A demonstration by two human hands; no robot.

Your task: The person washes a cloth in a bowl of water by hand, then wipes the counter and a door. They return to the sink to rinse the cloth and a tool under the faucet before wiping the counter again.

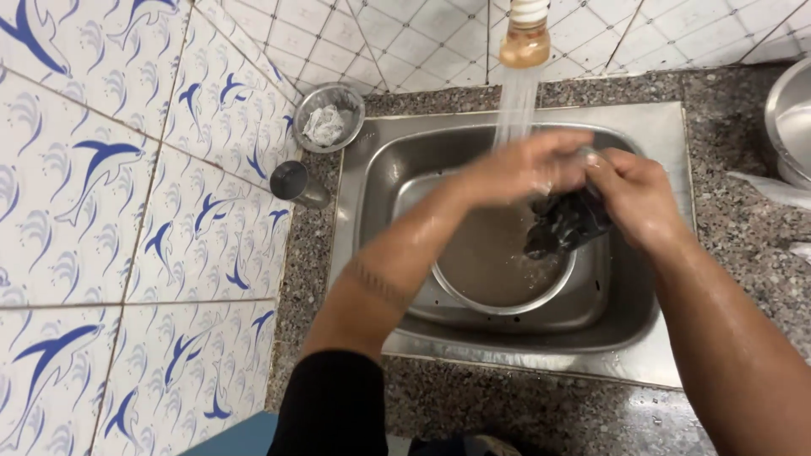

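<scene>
Dolphin-patterned wall tiles [101,169], speckled granite counter [743,228]

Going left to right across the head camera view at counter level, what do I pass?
Dolphin-patterned tiled wall → steel cup → steel sink → left hand → dark wet cloth → right hand → large steel vessel.
</scene>
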